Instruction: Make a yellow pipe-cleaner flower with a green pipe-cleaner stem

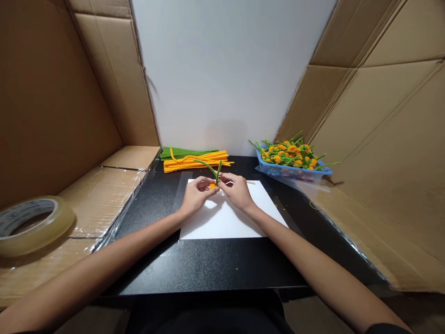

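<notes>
Over on the left, a big roll of clear tape (62, 222) lies flat on the cardboard (118, 183), beyond the left edge of the black surface (187, 269). At that surface's far edge, towards its left corner, green stems (168, 153) lie behind a bundle of orange ones (194, 162). Nearer, the left hand (194, 195) has thumb and fingers closed on the orange part of a small piece (212, 186), held above the far half of a white sheet (225, 222). Its two green ends spread upward. The right hand (239, 191) pinches it near the green base. A thin stick (251, 183) lies near the sheet's far right corner. At the surface's far right corner, a blue basket (295, 171) brims with orange-and-green pieces (292, 149).
</notes>
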